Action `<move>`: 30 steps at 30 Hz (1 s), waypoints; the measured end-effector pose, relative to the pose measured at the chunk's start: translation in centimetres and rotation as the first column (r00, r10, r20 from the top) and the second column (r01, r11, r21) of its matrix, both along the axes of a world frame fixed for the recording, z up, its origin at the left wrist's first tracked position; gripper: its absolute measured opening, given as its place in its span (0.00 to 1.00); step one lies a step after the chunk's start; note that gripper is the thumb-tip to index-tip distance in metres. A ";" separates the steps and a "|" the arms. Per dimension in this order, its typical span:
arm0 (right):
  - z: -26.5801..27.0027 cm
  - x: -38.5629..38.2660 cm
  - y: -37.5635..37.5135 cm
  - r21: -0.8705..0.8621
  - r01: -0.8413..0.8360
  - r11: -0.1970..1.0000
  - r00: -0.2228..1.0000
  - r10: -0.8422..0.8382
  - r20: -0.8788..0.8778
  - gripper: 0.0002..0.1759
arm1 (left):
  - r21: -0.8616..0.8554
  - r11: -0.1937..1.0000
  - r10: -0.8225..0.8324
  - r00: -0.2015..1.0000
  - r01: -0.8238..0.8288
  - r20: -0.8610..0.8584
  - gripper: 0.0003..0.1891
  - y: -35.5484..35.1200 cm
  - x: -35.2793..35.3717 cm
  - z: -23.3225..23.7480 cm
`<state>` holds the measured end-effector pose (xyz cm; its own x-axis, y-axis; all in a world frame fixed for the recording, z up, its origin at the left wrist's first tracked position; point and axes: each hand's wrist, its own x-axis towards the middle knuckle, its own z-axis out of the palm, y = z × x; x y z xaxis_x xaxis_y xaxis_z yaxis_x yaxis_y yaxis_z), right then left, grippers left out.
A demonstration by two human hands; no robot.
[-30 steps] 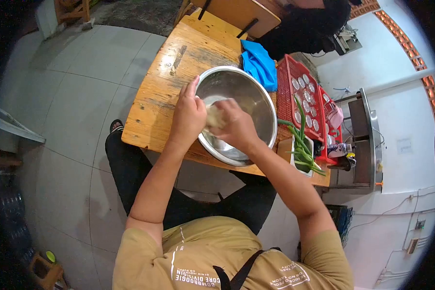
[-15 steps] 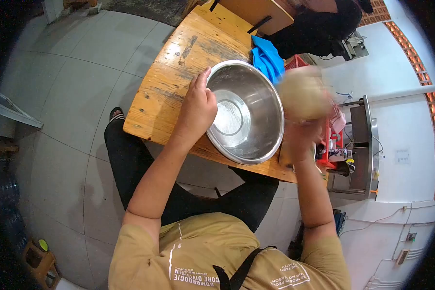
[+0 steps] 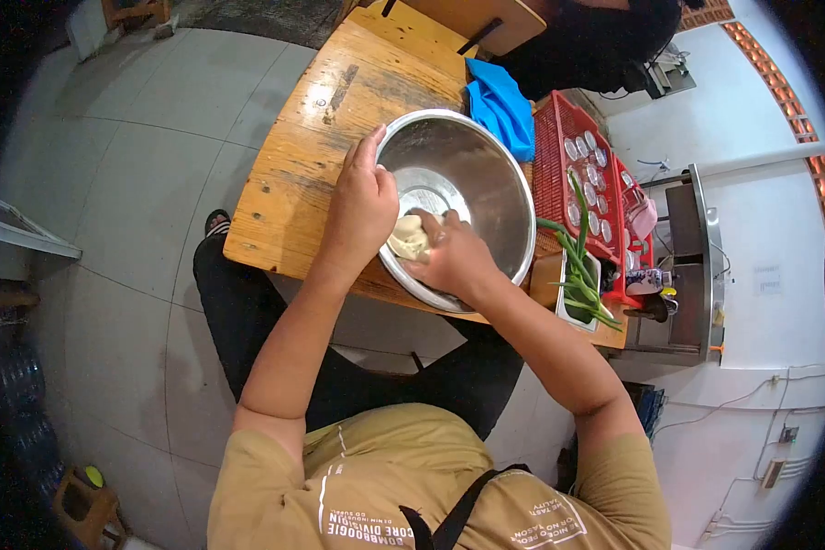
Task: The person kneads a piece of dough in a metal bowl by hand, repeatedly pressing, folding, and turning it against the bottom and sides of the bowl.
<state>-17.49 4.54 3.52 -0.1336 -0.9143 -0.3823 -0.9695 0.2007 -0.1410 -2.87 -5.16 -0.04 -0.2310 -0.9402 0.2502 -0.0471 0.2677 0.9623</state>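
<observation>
A large steel bowl (image 3: pixel 490 183) rests on the wooden table (image 3: pixel 289 174). My left hand (image 3: pixel 365 197) grips the bowl's left rim, thumb and fingers wrapped over the edge. Inside the bowl, low on its left side, lies a pale lump of dough (image 3: pixel 408 238). My right hand (image 3: pixel 454 257) reaches in over the rim and has its fingers curled on the dough, which it partly covers.
Right of the bowl, green stalks (image 3: pixel 577 261) lie across a metal container (image 3: pixel 585 310). Beyond are a red basket (image 3: pixel 552 151) with several clear cups and a blue cloth (image 3: pixel 502 105). A person in black (image 3: pixel 587 50) is at the top.
My right hand has swung from right of the bowl, where it held up the blurred pale lump, down into the bowl. The green stalks now show. My left hand stays on the rim.
</observation>
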 end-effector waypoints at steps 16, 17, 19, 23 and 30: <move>19.1 -5.1 0.0 -0.964 0.085 -0.250 0.996 -0.003 0.089 0.38 | 0.067 0.997 -0.050 0.998 0.047 0.040 0.26 -0.2 0.4 0.8; 12.4 -8.3 1.5 -0.981 -0.195 0.000 0.968 -0.163 -0.192 0.41 | 0.067 0.997 -0.043 0.998 0.040 0.039 0.26 -0.3 0.5 0.6; 5.9 -6.0 3.3 -0.821 -0.092 0.563 0.995 0.093 -0.048 0.44 | 0.072 0.996 -0.044 0.999 0.042 0.024 0.26 -0.2 0.4 0.5; 7.1 -5.3 1.0 -0.648 -0.092 0.756 0.975 0.200 0.096 0.34 | 0.058 0.998 -0.020 1.000 0.019 0.013 0.26 -0.4 0.2 -0.1; 2.2 -4.2 -1.4 -0.048 0.300 0.953 0.936 -0.284 0.210 0.62 | 0.081 0.997 -0.007 1.000 0.006 0.010 0.25 -0.5 0.2 0.5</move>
<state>-21.72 3.15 5.75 -0.3281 -0.8743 -0.3576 -0.8206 0.4513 -0.3506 -2.67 -5.67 0.50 -0.2396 -0.9557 0.1708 -0.0556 0.1892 0.9804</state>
